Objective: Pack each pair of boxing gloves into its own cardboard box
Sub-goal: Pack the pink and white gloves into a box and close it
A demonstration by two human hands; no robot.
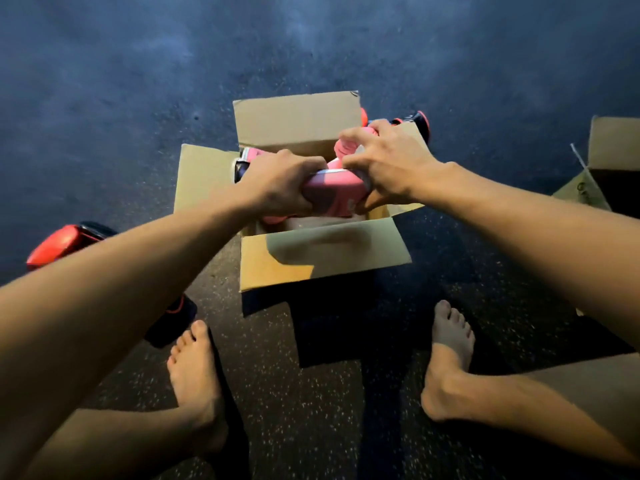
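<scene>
Both arms stretch forward, the left hand and right hand close together, both curled round a pink glove between them.

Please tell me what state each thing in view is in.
Box: open, flaps spread.
Pink glove: held by both hands, partly inside box.
Left hand: grips pink glove.
Right hand: grips pink glove.
Red glove: on floor, unpacked.
Side box: open.

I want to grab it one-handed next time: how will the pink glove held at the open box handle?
Probably bulky for one hand: the pink glove spans from the left hand to the right hand, both gripping it. Likely padded, not floppy: it looks rounded under the grip. Its smooth skin may slip.
</scene>
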